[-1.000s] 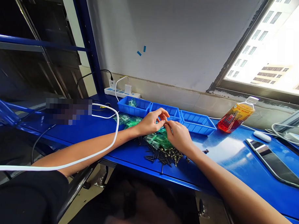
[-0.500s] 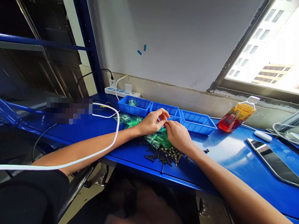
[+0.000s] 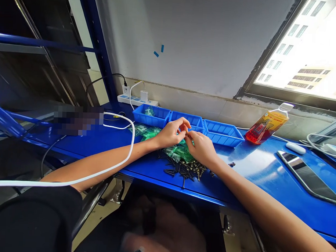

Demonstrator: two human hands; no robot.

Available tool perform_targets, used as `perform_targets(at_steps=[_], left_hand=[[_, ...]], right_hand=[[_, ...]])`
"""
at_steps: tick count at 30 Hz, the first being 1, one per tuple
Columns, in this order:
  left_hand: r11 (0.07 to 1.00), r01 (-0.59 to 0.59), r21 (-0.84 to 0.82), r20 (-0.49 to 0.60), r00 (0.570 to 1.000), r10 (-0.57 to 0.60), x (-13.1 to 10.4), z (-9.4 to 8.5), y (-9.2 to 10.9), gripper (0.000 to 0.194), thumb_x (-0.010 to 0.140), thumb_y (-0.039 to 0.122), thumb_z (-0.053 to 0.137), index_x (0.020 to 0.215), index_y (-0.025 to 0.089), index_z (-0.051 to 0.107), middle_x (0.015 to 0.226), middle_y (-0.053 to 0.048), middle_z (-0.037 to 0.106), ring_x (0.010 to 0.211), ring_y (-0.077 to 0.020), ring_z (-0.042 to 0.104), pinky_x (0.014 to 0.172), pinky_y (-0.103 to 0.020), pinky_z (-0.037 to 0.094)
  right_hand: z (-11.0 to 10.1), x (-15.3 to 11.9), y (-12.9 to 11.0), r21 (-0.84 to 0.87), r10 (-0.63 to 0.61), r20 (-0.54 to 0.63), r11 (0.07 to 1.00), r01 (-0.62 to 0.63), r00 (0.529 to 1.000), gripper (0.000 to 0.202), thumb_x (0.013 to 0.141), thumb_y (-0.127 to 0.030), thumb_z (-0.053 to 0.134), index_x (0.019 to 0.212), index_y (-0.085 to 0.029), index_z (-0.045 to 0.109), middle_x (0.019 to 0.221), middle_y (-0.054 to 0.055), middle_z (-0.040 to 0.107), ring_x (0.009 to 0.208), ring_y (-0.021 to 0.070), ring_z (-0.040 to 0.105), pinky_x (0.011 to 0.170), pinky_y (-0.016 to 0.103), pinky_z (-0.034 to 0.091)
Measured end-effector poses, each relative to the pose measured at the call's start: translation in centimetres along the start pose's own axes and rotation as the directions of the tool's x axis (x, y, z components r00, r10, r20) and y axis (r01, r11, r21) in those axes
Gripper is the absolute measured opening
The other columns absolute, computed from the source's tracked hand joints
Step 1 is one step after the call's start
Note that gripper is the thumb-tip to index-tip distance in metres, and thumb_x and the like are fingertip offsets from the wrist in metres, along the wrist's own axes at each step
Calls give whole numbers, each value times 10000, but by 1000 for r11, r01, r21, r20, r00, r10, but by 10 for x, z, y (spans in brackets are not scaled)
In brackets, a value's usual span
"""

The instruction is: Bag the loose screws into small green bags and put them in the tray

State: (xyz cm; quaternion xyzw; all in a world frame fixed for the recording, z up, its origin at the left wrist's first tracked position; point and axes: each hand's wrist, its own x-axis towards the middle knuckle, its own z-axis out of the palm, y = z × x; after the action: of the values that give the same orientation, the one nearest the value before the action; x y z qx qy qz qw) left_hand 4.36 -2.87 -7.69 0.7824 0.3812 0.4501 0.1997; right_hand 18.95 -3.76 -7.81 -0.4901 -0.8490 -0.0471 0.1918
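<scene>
Still pinching a tiny piece [image 3: 187, 133] in right hand [image 3: 202, 147], against left hand [image 3: 170, 134], grip there unclear; apparently mid-step, above screws [image 3: 186, 168].

A blue table [image 3: 260, 168] stands along a pale grey wall [image 3: 198, 39] bearing two small blue strips [image 3: 156, 54], with a blue post [image 3: 98, 42] at left. Daylight from the window [image 3: 302, 57] at right glares on the table; beige floor [image 3: 97, 221] shows below.

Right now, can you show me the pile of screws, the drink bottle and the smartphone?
Pile of screws [image 3: 186, 170], head view: its middle.
Drink bottle [image 3: 267, 124], head view: its label.
Smartphone [image 3: 308, 177], head view: its dark face.
</scene>
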Motion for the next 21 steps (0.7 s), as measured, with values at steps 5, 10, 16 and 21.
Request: perform_targets(at_steps=[5,10,16,21], left_hand=[[1000,-20,-2,-59,998,20,0,-1,-1,141,759,101,471,878,164,510,786,-2,608,737,-109,583,673,-247,481],[1000,-23,11,-41,999,24,0,0,-1,138,764,104,474,883,162,517,773,-3,604,722,-108,581,662,-245,482],[998,-35,60,-21,999,37,-1,0,-1,164,745,87,472,882,164,521,779,-6,610,728,-113,584,681,-253,488],[994,-62,86,-18,998,64,0,1,-2,182,731,70,463,876,162,525,775,-3,605,726,-113,582,679,-255,491]], right_hand=[[0,-1,0,110,60,-78,993,-51,995,121,860,-235,474,939,-183,551,805,46,676,776,194,621,619,266,390],[2,-1,2,165,40,-103,986,-23,994,114,842,-228,458,929,-194,524,748,24,660,716,182,611,598,263,381],[2,-1,3,163,18,-92,987,-3,996,86,831,-216,438,875,-195,508,768,41,663,750,194,616,599,266,376],[3,0,4,169,8,-106,986,11,994,79,826,-204,431,854,-197,505,762,42,663,715,187,610,583,263,369]])
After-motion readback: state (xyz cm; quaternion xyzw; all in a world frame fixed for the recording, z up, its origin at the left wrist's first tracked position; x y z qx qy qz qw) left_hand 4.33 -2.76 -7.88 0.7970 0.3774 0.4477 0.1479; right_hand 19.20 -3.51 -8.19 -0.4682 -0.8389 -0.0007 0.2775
